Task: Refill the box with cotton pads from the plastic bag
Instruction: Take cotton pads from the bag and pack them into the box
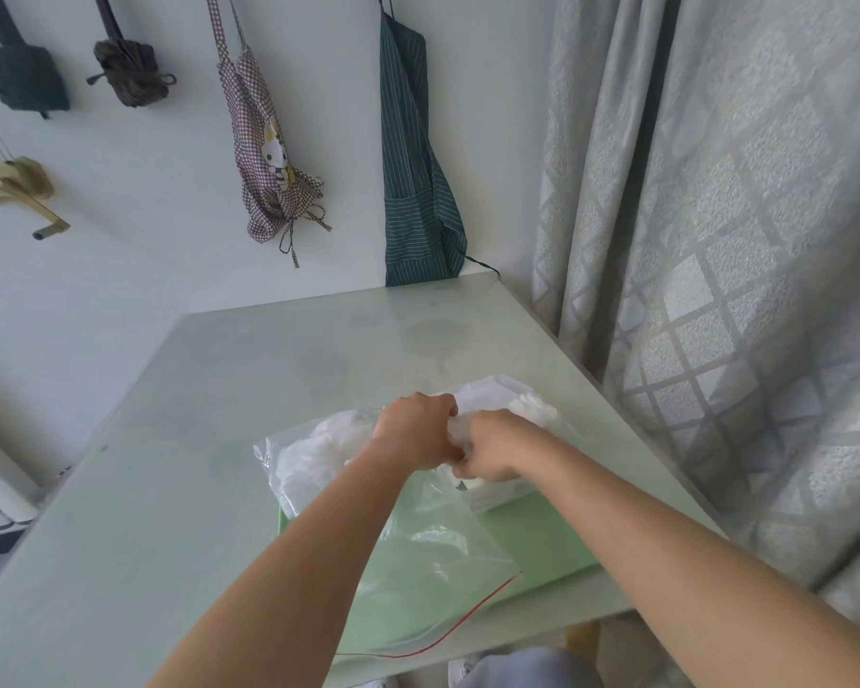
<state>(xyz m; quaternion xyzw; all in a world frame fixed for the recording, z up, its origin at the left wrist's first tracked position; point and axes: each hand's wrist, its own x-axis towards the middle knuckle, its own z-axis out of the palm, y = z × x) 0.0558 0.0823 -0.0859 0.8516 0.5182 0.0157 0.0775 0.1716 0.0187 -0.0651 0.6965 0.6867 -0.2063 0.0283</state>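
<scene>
1. The fingertips of both hands are hidden, since the hands are seen from the back and pressed close together.
2. A white wad (460,423) is squeezed between the hands. Whether it is loose cotton pads or bunched plastic cannot be told.
3. The box (497,496) is mostly covered by the right wrist and the plastic. Only a white side with faint print and a bit of an opening are seen, just under the right hand.
4. The near corner of the plastic bag (433,538) is partly covered by the left forearm. Its red seal line is seen near the table's front edge.
5. The left hand (415,429) is closed into a fist, and the wad is gripped by it from the left.
6. The right hand (492,446) is curled as well. The same wad is held by it from the right, and the two hands touch.
7. Cotton pads (319,449) are seen as a white heap inside the clear bag, left of the hands. More white is seen behind the right hand.
8. The bag and box are laid on a green board (542,538) on the pale table (219,389), near its right edge, beside a grey curtain (716,240).
</scene>
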